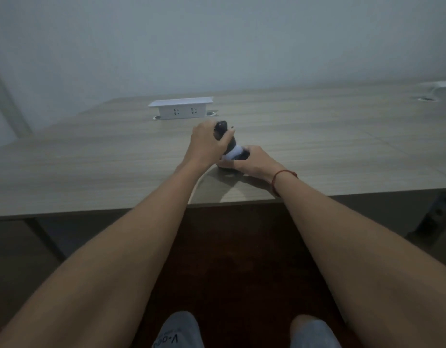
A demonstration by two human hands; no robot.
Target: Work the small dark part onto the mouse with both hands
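Observation:
A small black and white object (232, 149), dark at the top and bottom with a white band in the middle, stands on the wooden table (91, 159) near its front edge. My left hand (206, 144) grips its rounded black upper part, fingers and thumb curled round it. My right hand (252, 163) grips its lower black part close to the tabletop. A red string bracelet (279, 177) is on my right wrist. Most of the object is hidden by my fingers.
A white raised socket box (181, 108) with two outlets stands on the table behind my hands. A white fixture (440, 86) and a cable hole sit at the far right. A plain wall rises behind the table. My knees show below the table edge.

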